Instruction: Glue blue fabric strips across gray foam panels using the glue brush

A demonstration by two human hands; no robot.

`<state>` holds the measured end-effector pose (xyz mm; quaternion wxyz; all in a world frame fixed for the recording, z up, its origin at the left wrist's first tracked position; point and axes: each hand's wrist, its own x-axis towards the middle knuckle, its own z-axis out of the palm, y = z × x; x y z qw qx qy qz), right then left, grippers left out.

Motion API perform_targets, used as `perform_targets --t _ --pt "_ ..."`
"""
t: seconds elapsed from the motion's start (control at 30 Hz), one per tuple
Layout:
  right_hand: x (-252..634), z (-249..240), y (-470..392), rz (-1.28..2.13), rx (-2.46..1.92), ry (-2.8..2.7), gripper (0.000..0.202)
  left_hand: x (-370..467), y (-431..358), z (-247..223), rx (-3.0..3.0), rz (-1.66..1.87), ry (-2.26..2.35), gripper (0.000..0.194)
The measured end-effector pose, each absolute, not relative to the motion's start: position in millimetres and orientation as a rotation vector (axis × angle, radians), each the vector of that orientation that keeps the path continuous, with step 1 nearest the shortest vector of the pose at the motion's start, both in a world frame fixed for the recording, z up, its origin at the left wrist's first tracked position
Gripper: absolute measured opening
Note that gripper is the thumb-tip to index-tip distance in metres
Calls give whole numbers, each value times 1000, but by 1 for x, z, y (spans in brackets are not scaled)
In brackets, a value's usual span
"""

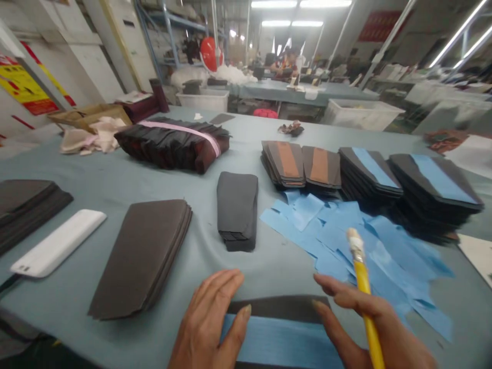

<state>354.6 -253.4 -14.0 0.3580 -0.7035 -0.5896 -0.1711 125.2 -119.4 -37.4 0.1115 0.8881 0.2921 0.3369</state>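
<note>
Near the front edge lies a dark fabric panel [280,306] with a blue strip [284,341] across it. My left hand [211,323] rests on the panel's left end, fingers stretched out, thumb on the blue strip. At the right end is my right hand [369,318], its thumb and index finger apart at the panel's edge. A yellow pencil [365,302] with a pale eraser end and metal band is held in that hand, pointing up; its lower end is hidden. Loose blue strips [346,236] lie in a heap just beyond the right hand.
Dark stacks with blue strips [442,177] and brown strips [288,159] stand at back right. A small dark stack [237,200] is mid-table, a larger one [142,251] to its left. A white device [59,243] with a cable and a tied dark bundle [172,141] lie left.
</note>
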Motion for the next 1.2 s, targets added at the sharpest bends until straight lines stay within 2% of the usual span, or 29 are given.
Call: perform_targets --t 0.27,0.5,0.77,0.97,1.1,1.2 --pt "372 -3 -142 -353 -1682 -1780 12 122 -103 -30 2415 969 967 31" --pt "379 -3 -45 -232 -1780 -1979 41 119 -109 -34 2342 967 860 33" --pt "388 -15 -25 -104 -1859 -2024 24 118 -109 -37 2165 957 941 33" --pt "382 -9 -41 -98 -1865 -1825 15 114 -106 -29 1771 847 1061 30" --pt "366 5 -65 -86 -1816 -1695 10 121 -105 -24 1428 761 1041 46" --pt "351 15 -87 -71 -1781 -1608 10 133 -103 -20 1168 781 954 69"
